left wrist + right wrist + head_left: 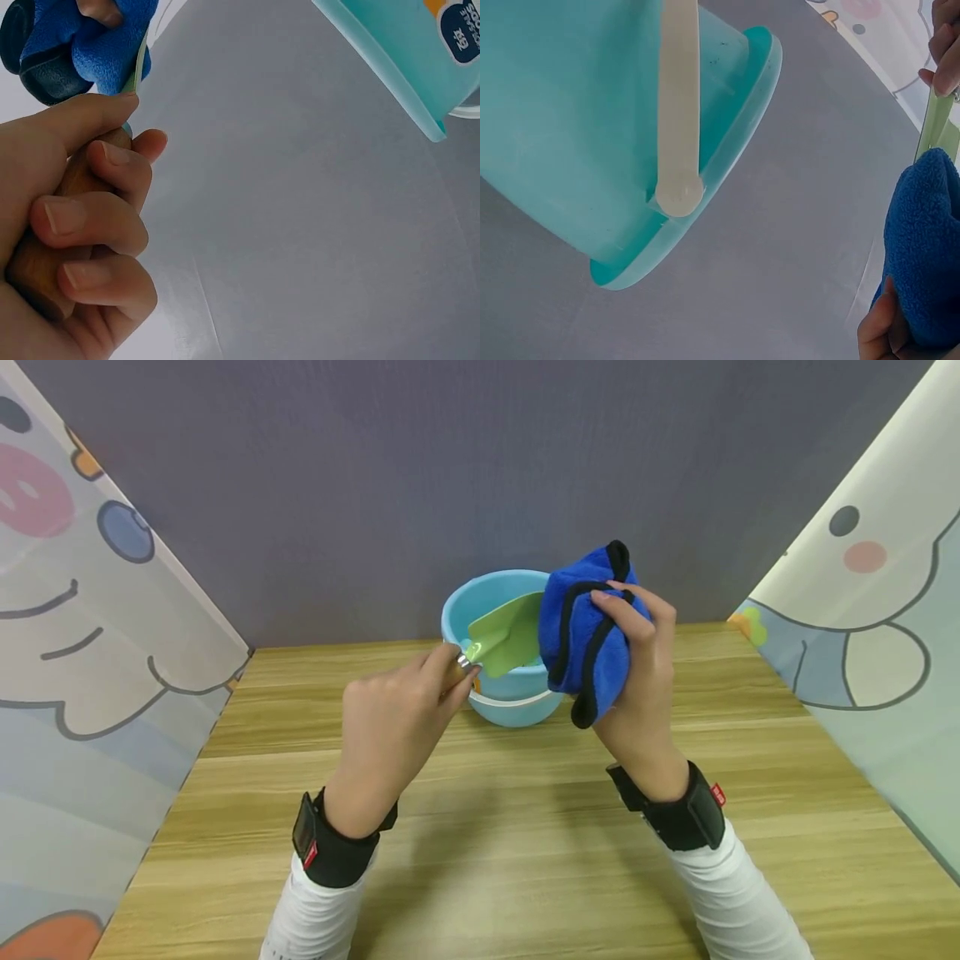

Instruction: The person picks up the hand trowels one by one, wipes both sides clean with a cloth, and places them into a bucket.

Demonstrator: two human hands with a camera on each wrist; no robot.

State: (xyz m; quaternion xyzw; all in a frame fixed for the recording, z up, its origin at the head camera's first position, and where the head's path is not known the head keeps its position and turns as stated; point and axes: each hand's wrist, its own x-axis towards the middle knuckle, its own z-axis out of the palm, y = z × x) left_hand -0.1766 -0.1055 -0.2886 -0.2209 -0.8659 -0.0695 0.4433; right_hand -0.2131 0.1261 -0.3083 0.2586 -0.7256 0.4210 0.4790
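Note:
In the head view my left hand (397, 706) grips the wooden handle (45, 262) of a small trowel with a light green blade (510, 631). All its fingers curl round the handle in the left wrist view. My right hand (641, 668) holds a bunched blue cloth (592, 635) with black edging. The cloth covers the far end of the trowel's blade, and that end is hidden. Both hands hold these things above the near side of a light blue bucket (517, 714), which stands upright on the table.
The wood-grain table (495, 860) meets a grey wall (360, 510) just behind the bucket. A white bucket handle (679, 112) hangs along its side. Panels with cartoon drawings (90, 677) flank the table left and right.

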